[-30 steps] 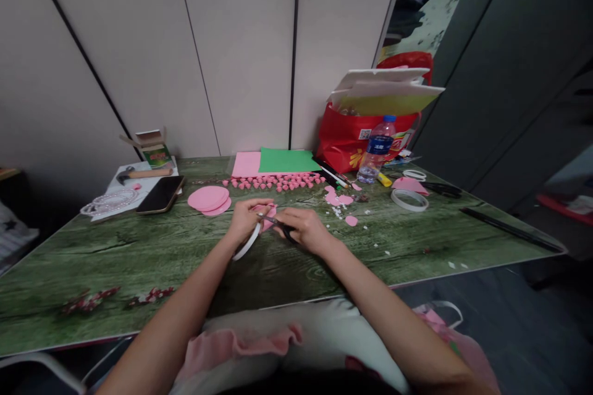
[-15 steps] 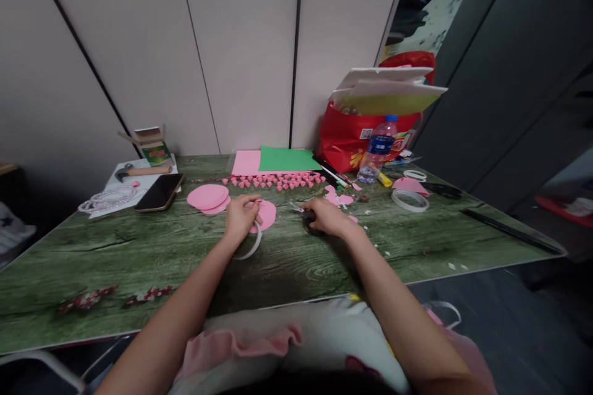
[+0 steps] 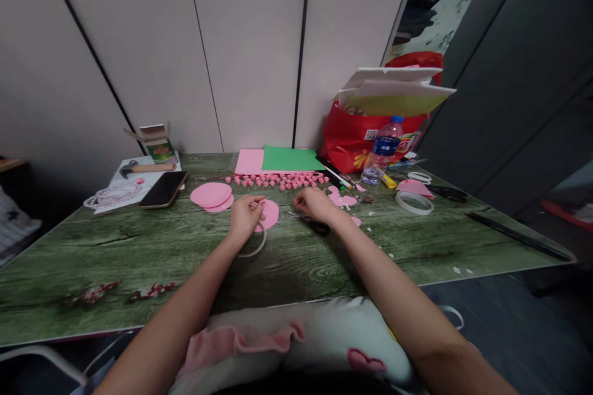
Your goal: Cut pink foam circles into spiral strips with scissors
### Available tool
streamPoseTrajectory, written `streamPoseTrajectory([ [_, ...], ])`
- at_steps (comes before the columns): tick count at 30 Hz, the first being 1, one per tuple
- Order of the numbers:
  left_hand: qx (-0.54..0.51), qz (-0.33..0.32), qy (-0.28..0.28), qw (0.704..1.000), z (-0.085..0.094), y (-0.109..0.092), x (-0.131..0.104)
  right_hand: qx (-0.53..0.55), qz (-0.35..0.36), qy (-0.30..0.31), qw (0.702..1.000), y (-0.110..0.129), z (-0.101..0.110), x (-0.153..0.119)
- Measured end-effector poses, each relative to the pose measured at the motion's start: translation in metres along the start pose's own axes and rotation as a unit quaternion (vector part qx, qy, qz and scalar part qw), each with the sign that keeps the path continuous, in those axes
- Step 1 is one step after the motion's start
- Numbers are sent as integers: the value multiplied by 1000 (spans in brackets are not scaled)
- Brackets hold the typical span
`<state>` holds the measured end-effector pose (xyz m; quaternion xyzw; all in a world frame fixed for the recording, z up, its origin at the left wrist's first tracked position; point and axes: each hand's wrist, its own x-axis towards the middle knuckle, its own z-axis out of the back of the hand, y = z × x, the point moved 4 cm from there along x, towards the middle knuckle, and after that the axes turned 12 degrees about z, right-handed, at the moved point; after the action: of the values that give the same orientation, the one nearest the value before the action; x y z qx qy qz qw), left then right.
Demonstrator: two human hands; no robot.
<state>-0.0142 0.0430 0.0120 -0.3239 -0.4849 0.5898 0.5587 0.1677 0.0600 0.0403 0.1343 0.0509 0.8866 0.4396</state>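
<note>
My left hand [image 3: 244, 220] is closed on the edge of a thin white ring [image 3: 259, 247], which looks like a roll of tape. Beside its fingertips lies a pink paper circle [image 3: 271, 215], partly under the hand. My right hand [image 3: 315, 202] is just above the table with its fingers curled together; whatever they pinch is too small to make out. Under that hand a pair of scissors with dark handles [image 3: 320, 227] rests on the table, blades pointing left. Left of my left hand are several stacked pink paper circles [image 3: 210, 195].
Behind my hands runs a row of small pink flower-like pieces [image 3: 278, 181], with green paper [image 3: 294, 158] beyond. Pink scraps [image 3: 340, 199], a water bottle [image 3: 383, 151], a red bag [image 3: 343, 139] and a larger tape roll [image 3: 414, 202] stand right. A phone [image 3: 164, 189] and hammer [image 3: 148, 167] lie left.
My right hand has let go of the scissors, leaving them on the table, and has moved slightly up and left of their handles. My left hand stays by the pink circle with the ring.
</note>
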Motion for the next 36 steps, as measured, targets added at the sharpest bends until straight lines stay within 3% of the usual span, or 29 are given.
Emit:
streamPoseTrajectory([
  [4, -93, 54, 36, 993, -4, -2, -1, 88, -35, -66, 993, -7, -19, 8],
  [10, -177, 116, 105, 972, -10, -9, -7, 132, -63, -76, 986, -12, -36, 2],
  [28, -150, 106, 117, 976, -10, -8, -7, 163, -5, -81, 983, -12, -45, 5],
  [31, -142, 101, 120, 977, -9, -10, -8, 299, -34, -125, 945, -17, -45, 4],
  [34, -126, 96, 122, 980, -10, -10, -8, 471, -43, -178, 863, -17, -44, 1],
  [36, -117, 86, 126, 981, -11, -10, -8, 575, -34, -181, 797, -12, -44, 0],
])
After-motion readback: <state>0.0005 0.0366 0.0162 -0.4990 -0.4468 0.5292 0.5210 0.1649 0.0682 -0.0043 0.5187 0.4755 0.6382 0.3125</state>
